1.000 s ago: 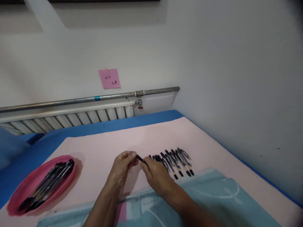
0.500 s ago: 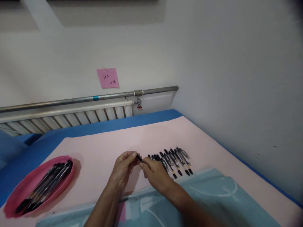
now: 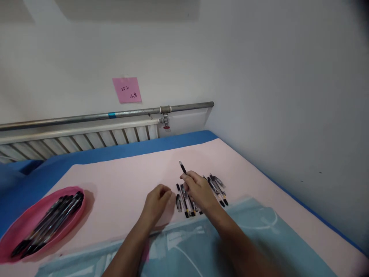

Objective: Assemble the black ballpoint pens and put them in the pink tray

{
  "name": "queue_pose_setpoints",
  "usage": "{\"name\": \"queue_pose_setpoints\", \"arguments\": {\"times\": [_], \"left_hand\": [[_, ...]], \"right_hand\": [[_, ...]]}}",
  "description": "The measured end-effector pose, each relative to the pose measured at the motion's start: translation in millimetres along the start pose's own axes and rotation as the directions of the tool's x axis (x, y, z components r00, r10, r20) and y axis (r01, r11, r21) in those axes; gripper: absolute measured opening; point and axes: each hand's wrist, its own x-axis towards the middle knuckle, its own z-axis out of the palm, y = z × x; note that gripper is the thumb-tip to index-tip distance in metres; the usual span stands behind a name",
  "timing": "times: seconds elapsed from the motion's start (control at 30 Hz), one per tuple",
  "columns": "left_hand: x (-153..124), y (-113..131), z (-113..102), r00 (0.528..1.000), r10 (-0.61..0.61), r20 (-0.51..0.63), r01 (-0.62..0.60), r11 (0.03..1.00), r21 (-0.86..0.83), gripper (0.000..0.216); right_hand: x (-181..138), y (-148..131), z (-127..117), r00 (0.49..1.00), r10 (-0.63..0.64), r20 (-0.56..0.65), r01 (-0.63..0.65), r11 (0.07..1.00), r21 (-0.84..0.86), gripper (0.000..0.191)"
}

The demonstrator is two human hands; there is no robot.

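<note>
We are holding one pen (image 3: 182, 167) in our right hand (image 3: 198, 190). The fingers (image 3: 186, 177) are pinching its lower end, and the pen is rising out of the hand toward 11 o'clock, above the pink sheet (image 3: 121, 181). Our left hand (image 3: 158, 197) is resting on the sheet just beside the right hand, at its 9 o'clock. Its fingers are curling in narrow, and we cannot tell if something is inside. A row of pens (image 3: 186, 206) is lying on the sheet between and under our hands and is going on toward 3 o'clock. Far at 9 o'clock, a pink tray (image 3: 25, 219) is keeping more black pens (image 3: 49, 223). A blue-green cloth (image 3: 259, 238) is lying at 6 o'clock.
</note>
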Motion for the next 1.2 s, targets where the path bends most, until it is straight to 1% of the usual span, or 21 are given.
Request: {"name": "queue_pose_setpoints", "arguments": {"times": [0.07, 0.13, 0.23, 0.33, 0.4, 0.43, 0.47, 0.5, 0.53, 0.6, 0.63, 0.67, 0.77, 0.9, 1.07, 1.13, 1.2], "left_hand": [[-1.3, -3.6, 7.7, 0.997, 0.070, -0.034, -0.061, 0.971, 0.232, 0.012], [-3.4, -5.2, 15.1, 0.993, 0.111, -0.033, -0.092, 0.930, 0.355, 0.011], [-5.5, -6.3, 21.5, 0.994, 0.108, -0.015, -0.093, 0.913, 0.397, 0.012], [-4.6, -5.5, 18.6, 0.996, 0.083, -0.041, -0.063, 0.930, 0.361, 0.012], [-2.9, -1.8, 11.8, 0.994, 0.074, -0.077, -0.049, 0.956, 0.291, 0.008], [-2.0, 1.3, 7.5, 0.993, 0.073, -0.098, -0.050, 0.974, 0.220, 0.006], [-1.2, 4.9, 2.9, 0.991, 0.067, -0.118, -0.053, 0.992, 0.114, 0.007], [-0.6, 8.9, -1.6, 0.989, 0.050, -0.137, -0.054, 0.998, -0.026, 0.012], [-0.3, 12.8, -5.7, 0.989, 0.023, -0.149, -0.051, 0.981, -0.185, 0.017], [-0.4, 19.3, -11.9, 0.990, -0.041, -0.138, -0.028, 0.886, -0.462, 0.026], [-0.8, 21.5, -13.6, 0.990, -0.065, -0.127, -0.015, 0.837, -0.547, 0.028], [-1.2, 22.9, -14.5, 0.990, -0.078, -0.118, -0.008, 0.804, -0.595, 0.027], [-2.7, 24.0, -13.7, 0.988, -0.096, -0.119, -0.001, 0.773, -0.635, 0.023], [-3.6, 25.2, -12.0, 0.980, -0.162, -0.115, 0.039, 0.724, -0.689, 0.025], [-2.0, 24.7, -15.7, 0.978, -0.181, -0.101, 0.069, 0.741, -0.668, 0.025], [-0.5, 22.6, -17.5, 0.977, -0.186, -0.102, 0.068, 0.730, -0.680, 0.024], [0.7, 20.6, -18.7, 0.977, -0.195, -0.088, 0.078, 0.708, -0.702, 0.024]], "right_hand": [[0.6, 0.8, -2.2, 1.000, -0.018, -0.014, 0.018, 1.000, 0.002, 0.026], [-0.9, 0.3, -1.6, 0.999, -0.036, -0.008, 0.036, 0.999, -0.009, 0.026], [-4.0, -2.8, 0.1, 0.998, -0.058, 0.013, 0.059, 0.998, -0.039, 0.028], [-5.1, -6.8, 0.7, 0.998, -0.066, 0.017, 0.067, 0.994, -0.081, 0.028], [-5.6, -7.9, 2.3, 0.997, -0.075, 0.017, 0.076, 0.988, -0.131, 0.027], [-6.1, -7.7, 4.0, 0.996, -0.087, 0.024, 0.090, 0.983, -0.159, 0.026], [-7.0, -7.0, 6.4, 0.993, -0.107, 0.041, 0.112, 0.977, -0.184, 0.025], [-8.4, -6.0, 9.3, 0.989, -0.130, 0.067, 0.141, 0.969, -0.201, 0.024], [-10.1, -4.8, 12.7, 0.983, -0.154, 0.096, 0.171, 0.962, -0.211, 0.022], [-14.3, -2.1, 20.0, 0.968, -0.196, 0.154, 0.228, 0.947, -0.226, 0.021], [-16.3, -1.0, 23.4, 0.961, -0.211, 0.177, 0.250, 0.939, -0.237, 0.021], [-18.1, 0.0, 26.5, 0.955, -0.222, 0.195, 0.268, 0.930, -0.253, 0.021], [-21.4, 2.1, 32.4, 0.944, -0.237, 0.228, 0.299, 0.907, -0.296, 0.021], [-22.0, 3.5, 34.8, 0.949, -0.211, 0.236, 0.278, 0.911, -0.303, 0.021], [-21.8, 5.5, 37.1, 0.959, -0.224, 0.174, 0.268, 0.917, -0.296, 0.012], [-21.5, 6.2, 37.8, 0.962, -0.234, 0.140, 0.266, 0.918, -0.293, 0.009], [-21.2, 6.6, 37.9, 0.964, -0.231, 0.132, 0.260, 0.923, -0.282, 0.012]]}}
